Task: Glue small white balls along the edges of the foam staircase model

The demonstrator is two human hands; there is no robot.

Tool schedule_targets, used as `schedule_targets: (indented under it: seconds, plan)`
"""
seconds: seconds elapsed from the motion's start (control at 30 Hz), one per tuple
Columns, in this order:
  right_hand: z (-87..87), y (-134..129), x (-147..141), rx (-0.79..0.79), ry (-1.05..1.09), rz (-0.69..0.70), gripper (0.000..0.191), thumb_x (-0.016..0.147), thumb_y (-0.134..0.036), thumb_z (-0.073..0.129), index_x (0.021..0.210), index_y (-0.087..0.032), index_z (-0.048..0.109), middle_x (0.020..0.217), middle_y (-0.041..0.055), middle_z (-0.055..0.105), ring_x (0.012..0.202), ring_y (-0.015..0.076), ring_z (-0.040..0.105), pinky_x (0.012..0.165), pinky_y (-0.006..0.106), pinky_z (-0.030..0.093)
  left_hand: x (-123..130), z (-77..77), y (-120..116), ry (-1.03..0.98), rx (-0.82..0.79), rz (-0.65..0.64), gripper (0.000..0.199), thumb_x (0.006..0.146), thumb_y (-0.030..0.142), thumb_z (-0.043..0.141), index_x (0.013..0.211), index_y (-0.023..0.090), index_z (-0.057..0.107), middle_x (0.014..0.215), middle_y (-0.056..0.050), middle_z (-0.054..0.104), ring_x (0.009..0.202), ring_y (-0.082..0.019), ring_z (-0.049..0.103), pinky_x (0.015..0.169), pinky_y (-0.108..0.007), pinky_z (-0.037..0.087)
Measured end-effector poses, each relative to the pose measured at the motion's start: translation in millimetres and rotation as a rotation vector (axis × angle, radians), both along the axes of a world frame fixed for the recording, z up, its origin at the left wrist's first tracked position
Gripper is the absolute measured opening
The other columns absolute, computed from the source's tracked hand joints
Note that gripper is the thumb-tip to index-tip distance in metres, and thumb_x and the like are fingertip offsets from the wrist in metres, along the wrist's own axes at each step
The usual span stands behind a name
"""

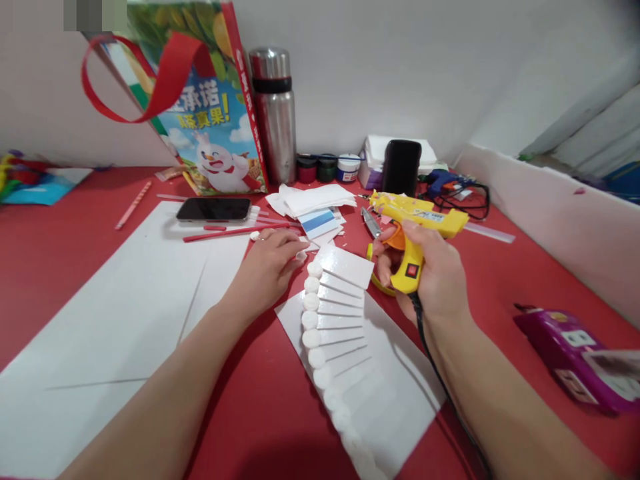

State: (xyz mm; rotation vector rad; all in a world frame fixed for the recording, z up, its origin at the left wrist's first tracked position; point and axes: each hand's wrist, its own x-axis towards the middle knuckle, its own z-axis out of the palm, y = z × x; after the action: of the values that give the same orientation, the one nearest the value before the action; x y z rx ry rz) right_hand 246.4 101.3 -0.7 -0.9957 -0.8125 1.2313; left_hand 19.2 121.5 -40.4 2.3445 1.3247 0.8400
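Note:
In my right hand point(440, 267) is a yellow hot glue gun point(413, 210), its nozzle pointing left and its black cord point(443, 373) running down past my wrist. My left hand point(267, 263) rests left of the fan, its fingers bent together around a small white piece point(301, 255) at the fingertips; its shape is partly hidden. Between my hands lies a curved fan of overlapping white cards point(345, 267), with white round discs point(311, 302) along its left edge. A white sheet point(410, 393) lies under the fan.
A large white board point(100, 320) covers the left side, with a phone point(214, 210) at its far end. Pliers point(371, 223), tissues point(315, 199) and red sticks point(235, 233) lie beyond my hands. A steel flask point(277, 127), paint jars point(327, 168) and a purple pack point(575, 353) stand around.

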Motion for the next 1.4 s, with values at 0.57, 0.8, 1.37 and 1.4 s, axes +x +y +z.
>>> schedule_targets:
  seconds: [0.57,0.8,1.37,1.4]
  plan:
    - [9.9,-11,8,0.031,0.011,0.390,0.024,0.089,-0.036,0.062,0.081,-0.015,0.069,0.075,0.0060,0.070,0.037,0.0102,0.054,0.036,0.023,0.037,-7,13.6,-9,-1.227,-0.683,0.112,0.020,0.081,0.023,0.082,0.097,0.015,0.074,0.095,-0.006,0.076,0.079,-0.012,0.071,0.077,-0.023,0.059]
    - [9.5,-14,7,0.042,-0.026,0.430,0.025,0.089,-0.037,0.063,0.085,-0.015,0.073,0.077,0.0077,0.074,0.036,0.0107,0.053,0.037,0.025,0.039,-4,18.4,-10,-1.569,-0.972,0.146,0.011,0.091,0.010,0.067,0.100,0.012,0.073,0.095,-0.008,0.074,0.077,-0.008,0.071,0.072,-0.012,0.060]
    - [9.5,-12,6,0.084,-0.021,0.384,0.022,0.091,-0.032,0.059,0.080,-0.016,0.071,0.073,0.0061,0.072,0.037,0.0111,0.053,0.038,0.025,0.039,-5,18.1,-8,-1.720,-1.081,0.312,0.003,0.092,0.008,0.067,0.089,0.010,0.067,0.087,-0.007,0.069,0.067,-0.006,0.068,0.060,-0.008,0.057]
    - [9.3,-12,6,0.088,-0.017,0.385,0.022,0.092,-0.031,0.059,0.080,-0.016,0.071,0.073,0.0061,0.072,0.037,0.0111,0.054,0.038,0.025,0.039,-5,16.8,-9,-1.671,-1.034,0.298,0.005,0.087,0.005,0.071,0.087,0.010,0.069,0.088,-0.007,0.070,0.071,-0.007,0.070,0.064,-0.009,0.058]
